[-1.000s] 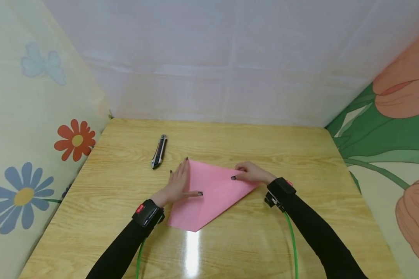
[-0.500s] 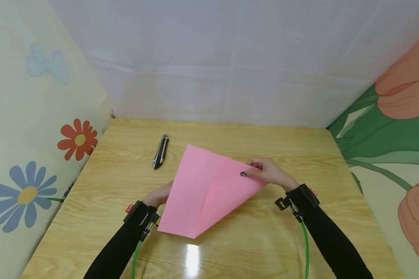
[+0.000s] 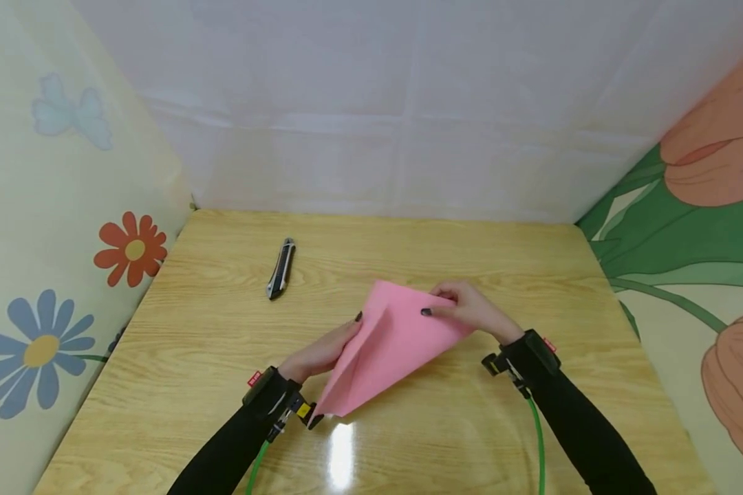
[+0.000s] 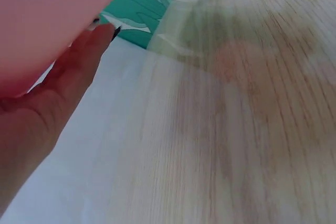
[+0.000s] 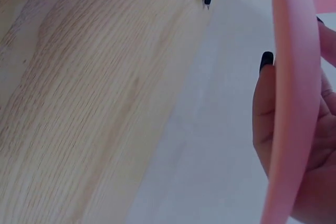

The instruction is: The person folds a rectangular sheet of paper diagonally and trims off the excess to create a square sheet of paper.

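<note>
A pink sheet of paper is held partly lifted above the wooden table in the head view, its left part bent upward along a slanting fold. My left hand lies against the left part of the sheet. In the left wrist view its fingers stretch fairly straight along the paper's outer side, while the thumb is hidden. With thumb in front and fingers behind, my right hand pinches the upper right edge. The right wrist view has the paper edge-on, between the thumb and the fingers.
A black and silver utility knife lies on the table, left of and beyond the paper. Behind the table hangs a white cloth. Flower-printed cloths stand at both sides. A green cable trails from each wrist camera.
The paper was flat under my spread left hand, then lifted with that hand behind it. Now its left part is bent up toward the right, and the left hand has moved right with it.
</note>
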### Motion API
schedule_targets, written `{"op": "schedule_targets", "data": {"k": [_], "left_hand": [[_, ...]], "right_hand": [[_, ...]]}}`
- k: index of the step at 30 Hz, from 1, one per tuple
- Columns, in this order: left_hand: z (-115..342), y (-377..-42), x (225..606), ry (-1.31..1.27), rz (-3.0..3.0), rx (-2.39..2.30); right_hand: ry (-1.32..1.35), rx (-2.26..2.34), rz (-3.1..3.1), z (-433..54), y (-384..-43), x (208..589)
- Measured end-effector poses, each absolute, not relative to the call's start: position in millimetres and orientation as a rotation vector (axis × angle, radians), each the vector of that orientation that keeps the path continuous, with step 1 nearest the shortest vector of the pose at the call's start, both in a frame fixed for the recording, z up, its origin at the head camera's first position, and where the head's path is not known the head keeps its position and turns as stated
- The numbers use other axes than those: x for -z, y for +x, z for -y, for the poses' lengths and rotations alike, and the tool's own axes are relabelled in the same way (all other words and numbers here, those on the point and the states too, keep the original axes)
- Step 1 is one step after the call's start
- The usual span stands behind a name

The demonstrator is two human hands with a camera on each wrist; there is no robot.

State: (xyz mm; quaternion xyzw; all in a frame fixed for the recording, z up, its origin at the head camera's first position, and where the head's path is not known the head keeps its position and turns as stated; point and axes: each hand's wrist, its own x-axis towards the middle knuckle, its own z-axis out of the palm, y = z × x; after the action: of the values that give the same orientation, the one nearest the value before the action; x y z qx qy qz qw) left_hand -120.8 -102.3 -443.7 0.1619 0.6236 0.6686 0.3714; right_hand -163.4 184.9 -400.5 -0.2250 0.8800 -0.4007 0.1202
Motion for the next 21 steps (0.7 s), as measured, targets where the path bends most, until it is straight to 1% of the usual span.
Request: {"op": "schedule_targets", "data": {"k": [4, 12, 16, 21], "left_hand": [[95.4, -124.6, 450.9, 0.448, -1.671, -1.764], [83.7, -123.3, 447.2, 0.338, -1.995, -1.68], [78.1, -121.9, 443.8, 0.337, -2.089, -1.714], [74.8, -119.7, 439.4, 0.336, -2.117, -1.796]], "right_hand": [[-0.649, 1.176, -2.588, -180.5, -158.0, 399.9], [-0.675, 1.182, -2.681, -169.3, -142.1, 385.2], [-0.758, 1.159, -2.758, -165.2, -134.1, 377.7], [-0.928, 1.108, -2.848, -163.1, -125.6, 369.8]]}}
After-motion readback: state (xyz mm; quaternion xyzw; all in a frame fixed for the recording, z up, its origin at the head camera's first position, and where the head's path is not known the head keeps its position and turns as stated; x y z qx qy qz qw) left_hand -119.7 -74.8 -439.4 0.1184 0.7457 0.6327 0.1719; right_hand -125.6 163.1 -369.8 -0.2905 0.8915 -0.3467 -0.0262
